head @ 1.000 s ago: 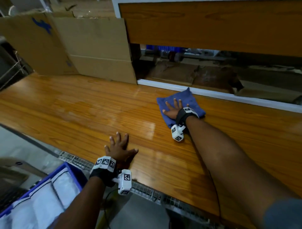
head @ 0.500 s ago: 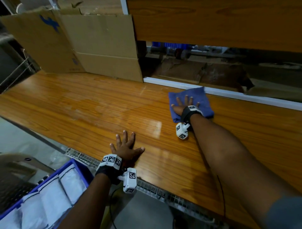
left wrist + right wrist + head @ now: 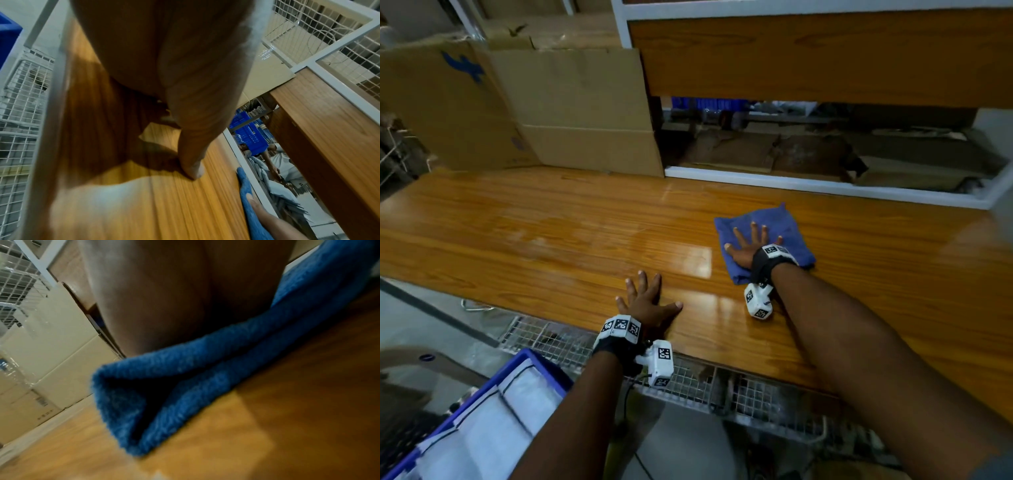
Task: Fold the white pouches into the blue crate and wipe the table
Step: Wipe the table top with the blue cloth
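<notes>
A folded blue cloth (image 3: 780,226) lies on the wooden table (image 3: 551,240), right of centre. My right hand (image 3: 748,245) presses flat on it with fingers spread. The right wrist view shows the cloth's (image 3: 185,369) folded edge under my palm. My left hand (image 3: 645,301) rests flat on the bare wood near the front edge, fingers spread, holding nothing; the left wrist view shows its thumb (image 3: 191,164) on the tabletop. The blue crate (image 3: 530,363) sits below the table at lower left, with white pouches (image 3: 482,428) lying in it.
Flattened cardboard boxes (image 3: 571,113) lean at the table's back left. A wooden panel (image 3: 825,58) hangs over a gap with a white sill (image 3: 791,185) at the back. A wire mesh tray (image 3: 722,390) runs under the front edge. Wet streaks shine on the wood.
My right hand has slid the cloth back from the sill, a little toward me and to the right. The left hand has stayed flat in place.
</notes>
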A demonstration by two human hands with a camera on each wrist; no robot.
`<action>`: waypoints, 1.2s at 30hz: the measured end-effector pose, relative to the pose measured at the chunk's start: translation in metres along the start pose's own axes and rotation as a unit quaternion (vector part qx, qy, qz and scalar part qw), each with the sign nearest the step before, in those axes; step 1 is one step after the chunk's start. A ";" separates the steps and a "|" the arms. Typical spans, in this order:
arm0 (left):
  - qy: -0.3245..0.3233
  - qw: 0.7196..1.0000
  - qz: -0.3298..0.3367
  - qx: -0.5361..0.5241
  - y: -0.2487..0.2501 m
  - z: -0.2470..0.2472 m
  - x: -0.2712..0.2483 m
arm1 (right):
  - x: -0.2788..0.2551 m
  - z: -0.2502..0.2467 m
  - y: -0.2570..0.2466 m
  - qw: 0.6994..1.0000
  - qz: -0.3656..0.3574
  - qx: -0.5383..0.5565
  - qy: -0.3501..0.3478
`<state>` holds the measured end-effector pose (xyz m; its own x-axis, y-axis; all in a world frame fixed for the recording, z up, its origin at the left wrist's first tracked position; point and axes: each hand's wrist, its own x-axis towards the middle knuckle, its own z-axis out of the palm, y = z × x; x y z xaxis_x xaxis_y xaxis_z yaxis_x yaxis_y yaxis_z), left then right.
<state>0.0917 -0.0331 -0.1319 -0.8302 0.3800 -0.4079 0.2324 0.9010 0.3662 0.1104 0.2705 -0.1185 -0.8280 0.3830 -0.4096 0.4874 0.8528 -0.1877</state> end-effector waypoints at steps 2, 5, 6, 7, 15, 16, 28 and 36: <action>0.001 1.000 0.011 0.001 -0.004 0.001 -0.001 | -0.019 0.010 -0.001 1.000 0.021 0.003 0.014; 0.018 1.000 0.021 0.013 -0.009 0.004 -0.004 | -0.045 0.031 -0.022 1.000 -0.010 -0.005 -0.001; 0.023 0.999 0.027 0.020 -0.011 0.005 -0.005 | -0.053 0.041 -0.028 1.000 -0.025 -0.011 -0.002; 0.027 0.999 0.033 0.030 -0.013 0.006 -0.007 | -0.063 0.049 -0.034 0.999 -0.040 -0.018 0.001; 0.055 0.991 0.086 0.082 -0.028 0.012 -0.029 | -0.136 0.076 0.004 0.997 0.058 0.026 0.052; 0.059 0.990 0.093 0.085 -0.031 0.014 -0.032 | -0.144 0.080 0.010 0.992 0.093 0.048 0.066; 0.167 0.965 0.165 0.118 -0.059 0.038 -0.053 | -0.192 0.118 -0.056 0.997 -0.014 -0.032 0.066; 0.163 0.964 0.194 0.081 -0.076 0.044 -0.071 | -0.195 0.106 -0.021 0.988 0.130 0.059 0.066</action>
<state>0.1552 -0.1193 -0.1679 -0.7741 0.6325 0.0268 0.6111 0.7354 0.2929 0.2910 0.1404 -0.1291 -0.6952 0.6340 -0.3387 0.7112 0.6750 -0.1963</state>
